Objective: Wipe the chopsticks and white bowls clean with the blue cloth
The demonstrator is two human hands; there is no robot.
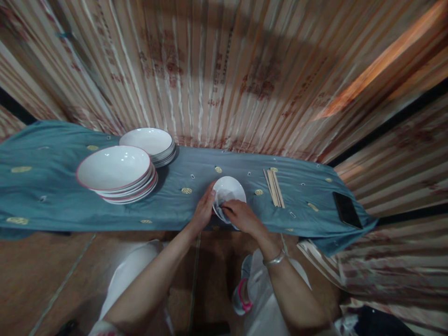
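A small white bowl (235, 185) is near the front edge of the cloth-covered table, its inside facing me. My left hand (204, 207) grips it at the left rim, thumb by the edge. Inside the bowl, my right hand (241, 215) is closed, fingers bent and pressed down on a pale greyish cloth (219, 199) against the inner wall. Most of this cloth is hidden beneath the fingers. A silver bangle (275, 259) circles my right wrist.
To the left stand a stack of red-rimmed white bowls (115, 168) and, behind it, a stack of dark-rimmed white plates (147, 141). Several wooden chopsticks (275, 188) lie right of the bowl. A black phone (347, 210) rests near the right end. A patterned curtain (217, 74) hangs behind the table.
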